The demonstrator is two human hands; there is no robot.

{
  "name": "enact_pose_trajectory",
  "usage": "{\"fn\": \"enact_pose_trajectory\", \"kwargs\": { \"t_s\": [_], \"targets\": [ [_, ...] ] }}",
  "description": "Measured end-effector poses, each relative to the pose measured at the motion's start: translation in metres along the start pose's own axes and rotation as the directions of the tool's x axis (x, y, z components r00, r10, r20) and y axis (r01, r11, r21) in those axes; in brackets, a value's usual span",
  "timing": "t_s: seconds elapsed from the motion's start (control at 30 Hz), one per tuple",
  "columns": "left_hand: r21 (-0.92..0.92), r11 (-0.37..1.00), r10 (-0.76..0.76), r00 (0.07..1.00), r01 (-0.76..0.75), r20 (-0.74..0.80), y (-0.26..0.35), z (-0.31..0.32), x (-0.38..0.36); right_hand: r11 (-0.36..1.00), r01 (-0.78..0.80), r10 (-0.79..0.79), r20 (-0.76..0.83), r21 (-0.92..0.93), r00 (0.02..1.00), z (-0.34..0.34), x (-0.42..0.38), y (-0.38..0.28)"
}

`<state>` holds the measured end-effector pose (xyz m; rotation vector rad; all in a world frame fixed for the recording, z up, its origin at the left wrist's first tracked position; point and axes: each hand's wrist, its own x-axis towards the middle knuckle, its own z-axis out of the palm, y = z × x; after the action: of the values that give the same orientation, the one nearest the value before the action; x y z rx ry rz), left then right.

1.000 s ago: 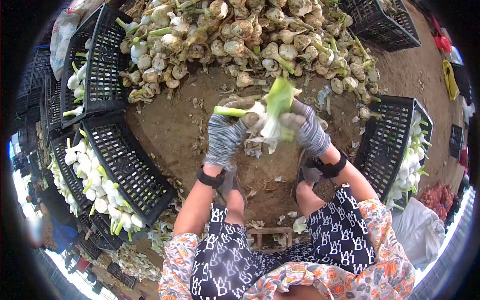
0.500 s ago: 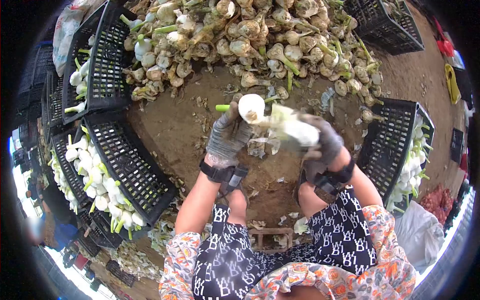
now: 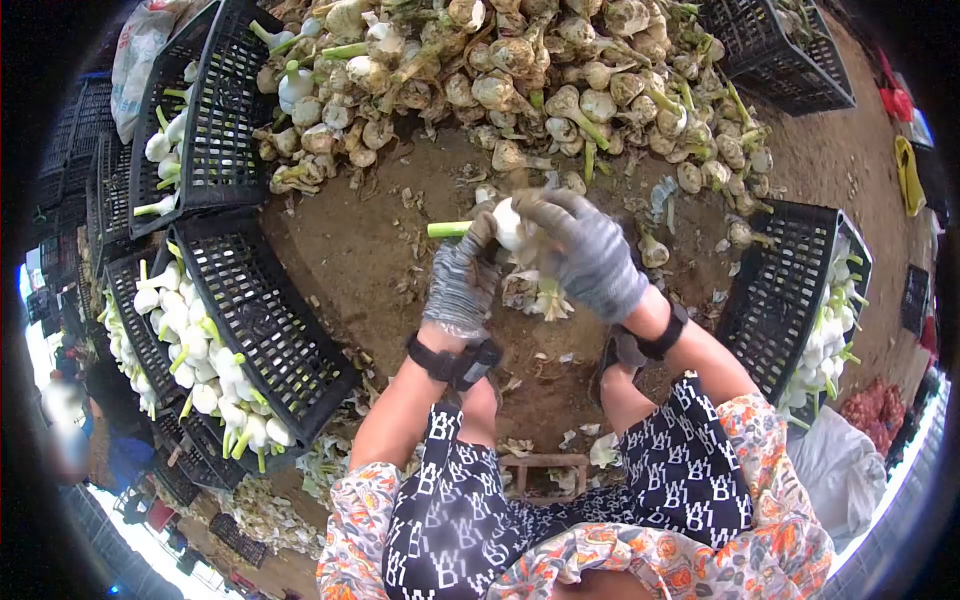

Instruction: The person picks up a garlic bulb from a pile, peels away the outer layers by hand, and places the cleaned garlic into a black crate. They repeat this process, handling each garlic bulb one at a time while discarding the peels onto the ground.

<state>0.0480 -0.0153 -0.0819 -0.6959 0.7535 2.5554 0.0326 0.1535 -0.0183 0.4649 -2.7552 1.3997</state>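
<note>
A white garlic bulb (image 3: pixel 508 226) with a cut green stem (image 3: pixel 449 229) is in my left hand (image 3: pixel 464 277), which wears a grey glove and has its fingers closed round the base of the stem. My right hand (image 3: pixel 597 255), gloved too, bends its fingers over the bulb's right side. Its fingertips are smeared by motion and partly hide the bulb. Below the right hand, a pale piece of peel (image 3: pixel 551 302) lies on the dirt floor.
A large heap of unpeeled garlic (image 3: pixel 500 75) spreads ahead. Black crates of white garlic stand at left (image 3: pixel 262 325) and right (image 3: pixel 775 290). Another black crate (image 3: pixel 790 60) is at the far right. A small wooden frame (image 3: pixel 543 462) sits between my feet.
My right hand has come left onto the bulb. The blurred white and pale-green thing it held is out of it, and a pale peel shows on the ground below.
</note>
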Motion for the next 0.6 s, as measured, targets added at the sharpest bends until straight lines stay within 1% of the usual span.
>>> {"fn": "enact_pose_trajectory", "kwargs": {
  "t_s": [0.03,0.07,0.1,0.13,0.17,0.23,0.27,0.3,0.33,0.37,0.4,0.43,0.47,0.5,0.53,0.57,0.6],
  "targets": [
    [0.011,1.0,-0.029,0.999,0.029,-0.02,0.005,0.006,-0.006,0.998,0.048,-0.05,0.039,0.044,0.998,0.003,0.004,0.007],
    [0.02,0.998,-0.059,0.997,0.06,-0.042,0.016,0.017,-0.014,0.934,-0.225,0.229,0.019,0.276,0.973,0.003,0.004,0.011],
    [0.026,0.996,-0.087,0.994,0.089,-0.065,0.026,0.02,-0.019,0.95,-0.237,0.254,-0.064,0.201,0.965,0.017,0.001,0.047],
    [-0.025,0.992,-0.129,0.982,0.127,-0.141,0.03,-0.014,-0.009,0.933,-0.336,0.337,0.018,0.127,0.941,0.016,-0.007,0.06],
    [-0.133,0.974,-0.187,0.982,0.182,-0.024,0.047,-0.005,-0.015,0.906,-0.421,0.416,0.094,0.044,0.904,0.013,-0.013,0.069],
    [-0.235,0.97,-0.116,0.97,0.065,-0.211,0.067,-0.009,-0.018,0.929,-0.344,0.37,0.287,-0.138,0.884,0.012,-0.031,0.076],
    [-0.251,0.965,-0.126,0.968,0.07,-0.217,0.08,-0.018,-0.016,0.932,-0.287,0.353,0.382,-0.22,0.854,0.013,-0.035,0.073],
    [-0.268,0.961,-0.136,0.965,0.074,-0.223,0.089,-0.025,-0.012,0.93,-0.269,0.348,0.357,-0.252,0.867,0.014,-0.034,0.072],
    [-0.255,0.966,-0.113,0.954,0.041,-0.276,0.095,-0.017,-0.014,0.927,-0.249,0.338,0.334,-0.281,0.88,0.016,-0.028,0.066],
    [-0.242,0.97,-0.089,0.954,0.018,-0.287,0.096,-0.02,-0.011,0.924,-0.228,0.323,0.312,-0.306,0.894,0.019,-0.022,0.061],
    [-0.226,0.974,-0.062,0.952,-0.007,-0.299,0.095,-0.025,-0.008,0.918,-0.265,0.358,0.326,-0.296,0.875,0.026,-0.014,0.056],
    [-0.208,0.978,-0.034,0.95,-0.033,-0.31,0.095,-0.027,-0.007,0.94,-0.302,0.338,0.301,-0.161,0.892,0.028,-0.003,0.039],
    [-0.106,0.99,0.049,0.939,-0.09,-0.341,0.09,-0.019,-0.013,0.943,-0.332,0.325,0.272,-0.022,0.906,0.025,0.009,0.012],
    [-0.043,0.996,0.059,0.938,-0.078,-0.341,0.087,-0.014,-0.015,0.928,-0.355,0.321,0.239,0.115,0.916,0.027,0.018,-0.006],
    [0.028,0.997,0.083,0.949,-0.079,-0.305,0.081,-0.012,-0.015,0.959,-0.217,0.197,0.121,0.185,0.973,0.036,0.025,-0.014],
    [0.095,0.992,0.102,0.958,-0.079,-0.268,0.075,-0.007,-0.015,0.97,-0.072,0.075,-0.005,0.233,0.997,0.045,0.031,-0.021],
    [0.172,0.981,0.14,0.947,-0.092,-0.289,0.069,-0.002,-0.016,0.952,-0.04,0.049,-0.023,0.302,0.999,0.048,0.032,-0.018]
  ]
}}
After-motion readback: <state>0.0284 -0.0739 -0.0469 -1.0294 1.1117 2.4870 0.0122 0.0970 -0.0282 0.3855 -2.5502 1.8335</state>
